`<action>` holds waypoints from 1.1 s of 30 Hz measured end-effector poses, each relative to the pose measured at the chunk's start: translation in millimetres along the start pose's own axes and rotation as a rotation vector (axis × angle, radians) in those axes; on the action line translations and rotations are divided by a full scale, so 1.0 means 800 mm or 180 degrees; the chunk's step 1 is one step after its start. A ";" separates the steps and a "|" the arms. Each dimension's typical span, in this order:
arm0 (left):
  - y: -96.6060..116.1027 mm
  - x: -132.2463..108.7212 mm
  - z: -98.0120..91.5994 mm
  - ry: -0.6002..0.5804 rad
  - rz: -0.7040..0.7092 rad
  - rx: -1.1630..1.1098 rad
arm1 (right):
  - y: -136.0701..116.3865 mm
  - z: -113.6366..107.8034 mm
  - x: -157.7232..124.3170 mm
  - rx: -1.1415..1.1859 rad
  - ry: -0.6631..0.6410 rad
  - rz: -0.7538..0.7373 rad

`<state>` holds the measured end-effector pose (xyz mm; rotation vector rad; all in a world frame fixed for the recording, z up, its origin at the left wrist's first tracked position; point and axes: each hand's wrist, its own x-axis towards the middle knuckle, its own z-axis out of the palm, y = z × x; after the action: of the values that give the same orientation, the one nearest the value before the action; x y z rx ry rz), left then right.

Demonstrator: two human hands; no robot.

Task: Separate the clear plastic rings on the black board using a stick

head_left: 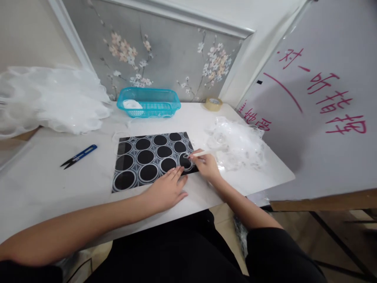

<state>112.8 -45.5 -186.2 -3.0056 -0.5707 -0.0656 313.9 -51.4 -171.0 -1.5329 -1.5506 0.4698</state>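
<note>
A black sheet [153, 157] with rows of pale-ringed circles lies on the white table. My left hand [166, 188] rests on its front edge, fingers stretched out over the sheet. In my right hand [206, 165] a thin white stick-like tool [207, 151] is pinched, its left end over a circle near the sheet's right side. A small pale piece seems to be at that end, too small to make out. Right of the sheet spreads a pile of clear plastic pieces [238, 143], close to my right hand.
Blue thread snips [81, 155] lie on the table [53, 188] at left. Behind the sheet stands a blue basket [149, 108] holding white pieces. A tape roll [213, 103], a large translucent heap [59, 98] and a whiteboard [324, 157] surround the work area.
</note>
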 end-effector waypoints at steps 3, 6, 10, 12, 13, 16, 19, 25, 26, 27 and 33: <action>0.002 -0.007 0.004 0.0020 -0.0025 0.0076 | -0.004 0.029 -0.017 0.0337 -0.0258 0.0143; 0.001 -0.006 0.006 0.0004 -0.0020 0.0093 | 0.000 0.030 -0.020 0.0394 -0.0266 0.0188; 0.000 -0.003 0.006 -0.0007 -0.0019 0.0015 | 0.005 0.025 -0.021 0.0339 -0.0294 0.0192; 0.000 -0.003 0.005 0.0009 0.0000 -0.0005 | 0.006 0.027 -0.022 0.0332 -0.0294 0.0193; 0.000 -0.003 0.005 0.0010 -0.0001 0.0001 | 0.006 0.028 -0.023 0.0321 -0.0291 0.0182; 0.001 -0.003 0.003 -0.0043 -0.0023 0.0023 | 0.006 0.030 -0.025 0.0249 -0.0250 0.0078; 0.001 -0.002 0.000 -0.0105 -0.0029 -0.0003 | 0.004 0.029 -0.027 0.0203 -0.0243 0.0006; 0.001 -0.002 0.000 -0.0088 -0.0010 -0.0019 | 0.005 0.027 -0.029 0.0201 -0.0217 0.0079; 0.001 -0.002 0.001 -0.0079 -0.0024 -0.0011 | 0.006 0.027 -0.029 0.0209 -0.0209 0.0074; 0.001 -0.002 0.001 -0.0065 -0.0031 -0.0009 | 0.006 0.027 -0.029 0.0218 -0.0202 0.0070; 0.000 -0.003 0.003 -0.0047 -0.0020 -0.0060 | 0.009 0.029 -0.029 0.0311 -0.0131 0.0109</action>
<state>110.3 -46.4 -188.5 -3.0250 -0.5841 -0.0494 296.5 -65.2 -196.2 -1.4852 -1.5124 0.5915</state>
